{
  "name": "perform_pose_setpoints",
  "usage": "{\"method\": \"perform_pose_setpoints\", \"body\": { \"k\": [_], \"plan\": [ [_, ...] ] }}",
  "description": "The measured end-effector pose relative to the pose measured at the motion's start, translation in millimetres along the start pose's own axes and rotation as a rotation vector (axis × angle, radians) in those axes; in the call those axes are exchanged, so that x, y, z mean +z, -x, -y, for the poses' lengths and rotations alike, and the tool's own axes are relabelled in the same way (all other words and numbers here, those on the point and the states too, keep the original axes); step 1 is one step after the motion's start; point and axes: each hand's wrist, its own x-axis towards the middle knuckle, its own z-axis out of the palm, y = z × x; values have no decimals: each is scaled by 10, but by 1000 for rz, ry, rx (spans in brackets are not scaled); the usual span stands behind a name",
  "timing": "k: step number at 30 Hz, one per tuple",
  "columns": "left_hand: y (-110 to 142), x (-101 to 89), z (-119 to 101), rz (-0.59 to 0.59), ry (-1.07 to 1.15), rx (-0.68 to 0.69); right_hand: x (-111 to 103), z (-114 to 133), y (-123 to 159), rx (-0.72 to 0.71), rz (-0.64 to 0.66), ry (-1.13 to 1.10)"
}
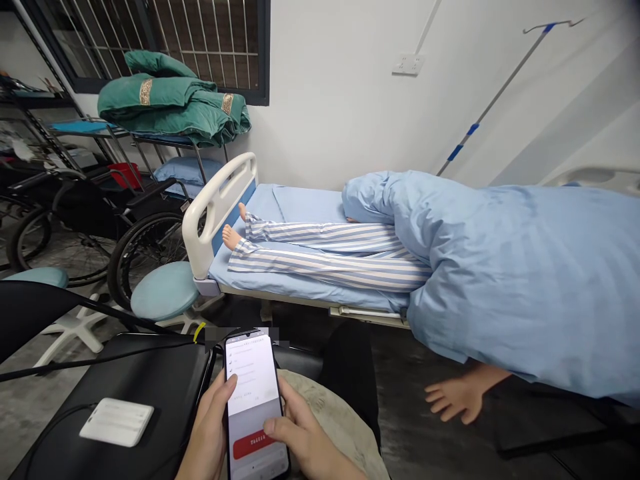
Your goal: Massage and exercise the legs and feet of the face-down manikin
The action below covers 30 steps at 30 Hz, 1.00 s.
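A smartphone (pixel 250 390) is held upright near the bottom middle, its lit screen showing lines of text above a red button. My left hand (pixel 211 421) wraps the phone's left edge, thumb lying over the screen's side. Around the right edge is my right hand (pixel 306 430), its thumb on or just over the red button. Both hands are closed about the phone. To the left, a white power bank (pixel 117 421) with a black cable lies on a black chair seat (pixel 165 373).
Ahead stands a bed with a white end board (pixel 200 220). A manikin-like figure in striped trousers (pixel 320 263) lies there, partly under a blue quilt (pixel 510 273); its hand (pixel 457 397) hangs over the near side. Stools (pixel 165 290), a wheelchair (pixel 90 213) and an IV pole (pixel 495 100) stand around.
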Motion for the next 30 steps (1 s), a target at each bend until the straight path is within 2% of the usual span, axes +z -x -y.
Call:
{"method": "perform_pose_setpoints", "body": {
  "k": [21, 30],
  "plan": [
    [-45, -77, 64, -71, 4, -33, -22, 12, 22, -3, 8, 22],
    [-26, -80, 54, -29, -16, -29, -9, 23, 24, 0, -8, 12]
  ]
}}
